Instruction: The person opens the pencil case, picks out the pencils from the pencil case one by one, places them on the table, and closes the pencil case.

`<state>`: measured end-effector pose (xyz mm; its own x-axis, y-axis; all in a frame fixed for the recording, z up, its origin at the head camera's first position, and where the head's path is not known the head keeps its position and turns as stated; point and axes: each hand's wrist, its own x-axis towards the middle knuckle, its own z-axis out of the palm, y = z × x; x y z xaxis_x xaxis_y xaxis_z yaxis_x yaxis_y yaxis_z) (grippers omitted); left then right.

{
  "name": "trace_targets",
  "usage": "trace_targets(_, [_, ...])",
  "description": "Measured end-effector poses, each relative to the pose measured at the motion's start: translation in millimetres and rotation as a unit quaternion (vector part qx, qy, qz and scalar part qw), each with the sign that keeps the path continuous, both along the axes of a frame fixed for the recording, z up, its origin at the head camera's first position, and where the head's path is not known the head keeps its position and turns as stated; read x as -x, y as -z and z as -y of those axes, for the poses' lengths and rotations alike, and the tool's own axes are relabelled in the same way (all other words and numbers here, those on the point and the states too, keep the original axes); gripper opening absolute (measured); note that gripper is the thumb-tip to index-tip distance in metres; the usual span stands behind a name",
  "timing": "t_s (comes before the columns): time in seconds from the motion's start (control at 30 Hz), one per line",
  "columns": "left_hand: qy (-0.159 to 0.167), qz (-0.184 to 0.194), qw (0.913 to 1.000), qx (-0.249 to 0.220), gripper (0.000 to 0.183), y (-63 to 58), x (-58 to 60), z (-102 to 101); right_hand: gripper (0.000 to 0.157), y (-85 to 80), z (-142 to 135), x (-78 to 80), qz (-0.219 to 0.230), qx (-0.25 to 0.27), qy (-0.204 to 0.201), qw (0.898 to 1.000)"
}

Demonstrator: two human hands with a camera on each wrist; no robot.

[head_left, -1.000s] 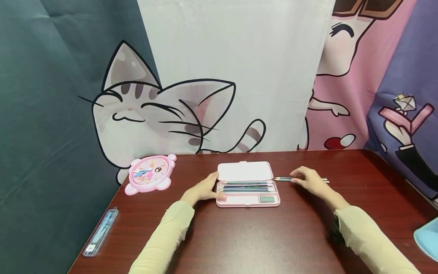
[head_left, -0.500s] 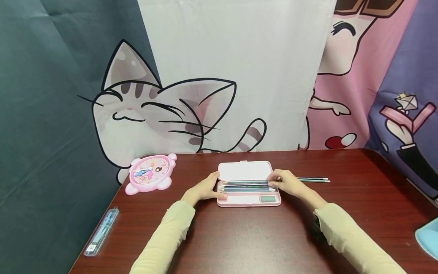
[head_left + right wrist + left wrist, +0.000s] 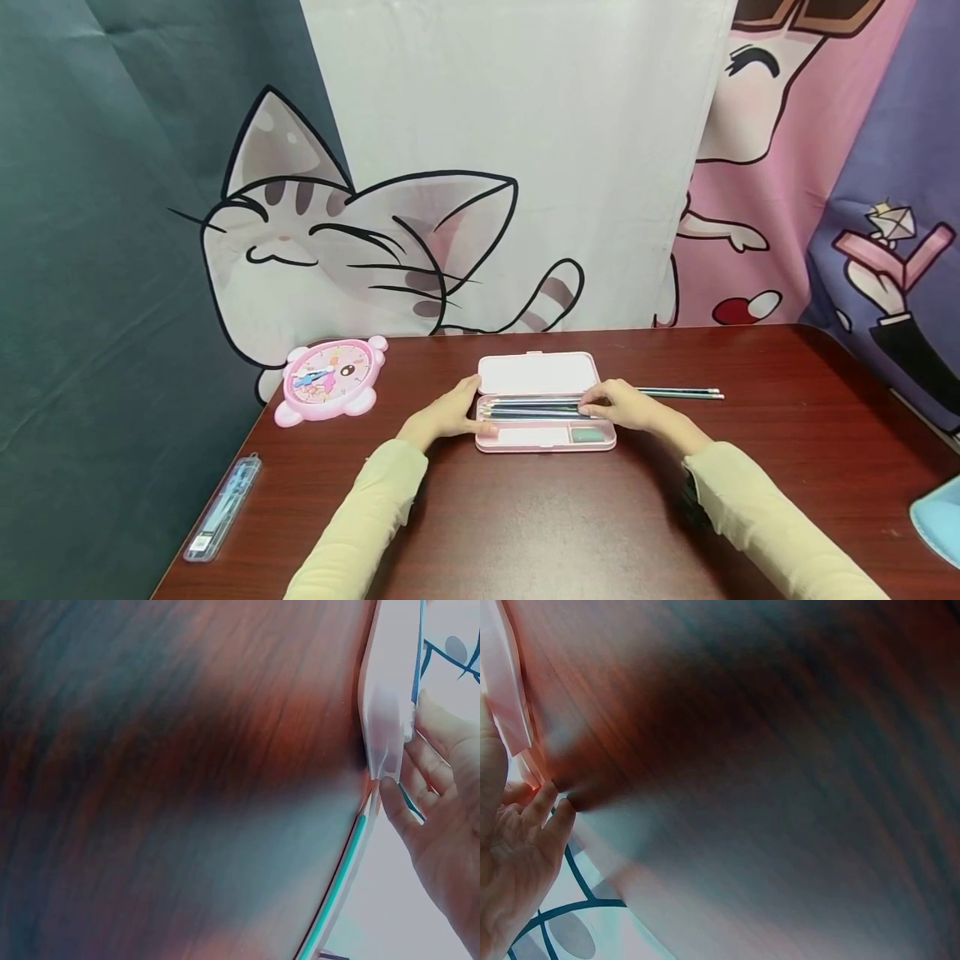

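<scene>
A pink pencil case lies with its lid raised back, and several pencils line its long compartment. My left hand grips the case's left end, thumb over the front part and fingers at the side. In the left wrist view, fingertips of the left hand rest by the case's pink edge. At the right end, my right hand pinches a pencil over the compartment, its fingertips low among the others. The right wrist view shows a teal pencil end beside the fingers of the right hand.
Two loose pencils lie on the brown table right of the case. A green eraser sits in the front compartment. A pink toy clock and a clear slim box are at left; a light-blue object is far right.
My right hand has moved left from the loose pencils on the table to the case's right end, then slightly further in over the pencils. The left hand has stayed on the case.
</scene>
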<state>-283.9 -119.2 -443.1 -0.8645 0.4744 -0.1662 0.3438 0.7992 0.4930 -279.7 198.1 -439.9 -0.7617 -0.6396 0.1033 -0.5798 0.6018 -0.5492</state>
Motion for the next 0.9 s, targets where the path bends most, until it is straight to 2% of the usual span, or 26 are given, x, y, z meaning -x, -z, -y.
trace_targets(0.2, [0.000, -0.002, 1.0000, -0.002, 0.103, -0.1, 0.2, 0, 0.018, -0.9, -2, -1.4, 0.014, -0.002, 0.007, 1.000])
trace_targets(0.4, [0.001, 0.001, 1.0000, -0.002, 0.103, -0.1, -0.7, 0, 0.014, 0.4, -2, -3.6, 0.007, 0.028, 0.035, 0.999])
trace_targets(0.63, [0.004, -0.004, 1.0000, -0.006, 0.103, -0.9, -1.0, 0, 0.009, -1.3, -6, -3.4, -0.050, 0.060, 0.079, 0.994])
trace_targets(0.9, [0.001, -0.008, 1.0000, -0.005, 0.102, -0.4, -1.4, 0, 0.006, -6.9, -22, -3.6, -0.083, 0.085, 0.117, 0.986])
